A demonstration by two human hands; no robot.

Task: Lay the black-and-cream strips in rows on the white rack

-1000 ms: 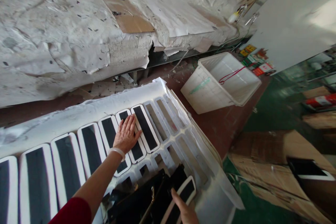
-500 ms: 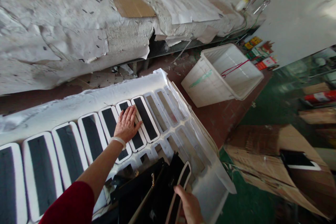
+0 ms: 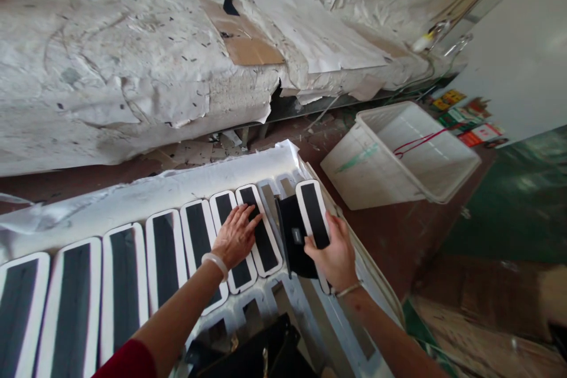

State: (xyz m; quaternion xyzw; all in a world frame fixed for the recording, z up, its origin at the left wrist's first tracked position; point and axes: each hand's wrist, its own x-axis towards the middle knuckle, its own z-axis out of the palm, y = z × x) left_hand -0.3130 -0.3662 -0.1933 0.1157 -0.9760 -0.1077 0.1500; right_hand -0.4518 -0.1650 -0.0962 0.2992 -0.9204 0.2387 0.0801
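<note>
My right hand (image 3: 334,254) grips a black bag (image 3: 293,239) by its long white-rimmed base, thumb on one side and fingers on the other. It is held tilted over slots at the right end of a translucent tray (image 3: 261,159). A small label shows on the bag's black side. My left hand (image 3: 237,236) lies with fingers spread on the black base of the last bag in a row (image 3: 268,248). Several like bases stand side by side to the left, white rims upward. Below my hands is a pile of black bags (image 3: 266,351) with zip pulls, partly out of frame.
A white plastic bin (image 3: 376,171) with a red cord stands on the floor beyond the tray's right corner. Behind runs a bench under a stained white cover (image 3: 133,59), with a cardboard piece (image 3: 252,47) on it. A cardboard box (image 3: 496,313) sits at lower right.
My right hand has lifted the bag from the pile, up and forward over the slots at right. My left hand has shifted onto the last base in the row. The view has tilted.
</note>
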